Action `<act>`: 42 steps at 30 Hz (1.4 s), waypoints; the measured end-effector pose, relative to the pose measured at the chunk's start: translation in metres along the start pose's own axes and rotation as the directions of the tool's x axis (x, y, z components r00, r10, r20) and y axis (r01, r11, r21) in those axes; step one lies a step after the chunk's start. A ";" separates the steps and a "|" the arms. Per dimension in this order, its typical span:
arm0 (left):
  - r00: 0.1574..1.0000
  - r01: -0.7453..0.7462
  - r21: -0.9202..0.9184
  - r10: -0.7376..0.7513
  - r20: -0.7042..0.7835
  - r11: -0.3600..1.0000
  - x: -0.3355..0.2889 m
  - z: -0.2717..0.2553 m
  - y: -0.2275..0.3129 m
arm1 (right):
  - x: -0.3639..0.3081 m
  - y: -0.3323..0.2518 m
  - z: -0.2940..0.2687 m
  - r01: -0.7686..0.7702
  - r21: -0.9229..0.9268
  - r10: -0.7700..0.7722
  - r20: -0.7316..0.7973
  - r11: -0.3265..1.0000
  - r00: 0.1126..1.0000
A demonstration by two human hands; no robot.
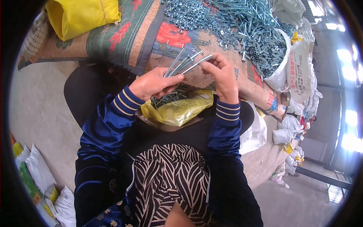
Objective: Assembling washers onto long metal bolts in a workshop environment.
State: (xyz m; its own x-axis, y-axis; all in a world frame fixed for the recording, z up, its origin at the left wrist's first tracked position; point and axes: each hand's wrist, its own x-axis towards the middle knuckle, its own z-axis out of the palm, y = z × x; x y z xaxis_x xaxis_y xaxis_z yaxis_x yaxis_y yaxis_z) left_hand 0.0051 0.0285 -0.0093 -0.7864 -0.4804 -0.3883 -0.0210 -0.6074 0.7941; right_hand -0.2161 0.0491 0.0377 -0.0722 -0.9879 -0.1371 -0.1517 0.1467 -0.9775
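In the head view, both forearms in shiny blue sleeves with striped cuffs rise from the lower edge and meet just above the frame's centre. The left hand (153, 84) is curled into a fist around a bundle of long metal bolts (184, 64), which fan out of it toward 1 o'clock. The right hand (223, 75) stands at 3 o'clock of the left one, fingers bent, its fingertips pinching the upper end of one bolt of the bundle. The bolts are thin, silver-grey and straight, their tips spread apart.

Directly below the hands, at 6 o'clock, an open yellow bag (181, 109) lies on the lap with more bolts in it. At 12 to 1 o'clock a heap of bolts and nuts (242, 22) covers the table (124, 41), which is draped with a flowered cloth. A white sack (281, 72) sits at the heap's 4 o'clock side.
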 end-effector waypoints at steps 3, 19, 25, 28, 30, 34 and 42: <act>0.985 -0.091 -0.101 0.074 -0.155 0.991 -0.001 0.009 0.005 | -0.003 0.001 0.015 -0.067 0.048 0.066 0.008 0.997 0.998; 0.962 -0.161 -0.239 0.098 -0.256 0.958 0.004 -0.007 0.006 | 0.069 0.045 -0.040 0.248 -0.964 -0.592 0.147 0.092 0.792; 0.962 -0.186 -0.251 0.124 -0.242 0.950 0.005 -0.010 0.001 | 0.041 0.053 -0.061 0.329 -0.816 -0.631 -0.055 0.475 0.774; 0.962 -0.206 -0.271 0.144 -0.232 0.940 0.004 -0.006 0.002 | 0.038 0.054 -0.076 0.224 -0.805 -0.599 -0.193 0.550 0.777; 0.963 -0.196 -0.267 0.133 -0.236 0.944 0.005 -0.007 0.002 | 0.036 0.049 -0.078 0.142 -0.728 -0.503 -0.307 0.671 0.808; 0.955 -0.177 -0.250 0.105 -0.276 0.952 0.006 -0.006 0.002 | 0.041 0.046 -0.092 0.027 -0.688 -0.422 -0.414 0.726 0.807; 0.964 -0.142 -0.267 0.073 -0.255 0.953 0.003 -0.007 0.005 | 0.044 0.041 -0.109 -0.058 -0.718 -0.338 -0.395 0.694 0.855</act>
State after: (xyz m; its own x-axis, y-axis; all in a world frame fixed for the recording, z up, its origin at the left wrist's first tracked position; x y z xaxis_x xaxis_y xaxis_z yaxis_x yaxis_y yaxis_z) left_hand 0.0070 0.0190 -0.0100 -0.6025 -0.6685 -0.4359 0.2567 -0.6795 0.6873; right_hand -0.3334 0.0173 0.0088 -0.3996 -0.8741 0.2762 -0.8089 0.1945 -0.5549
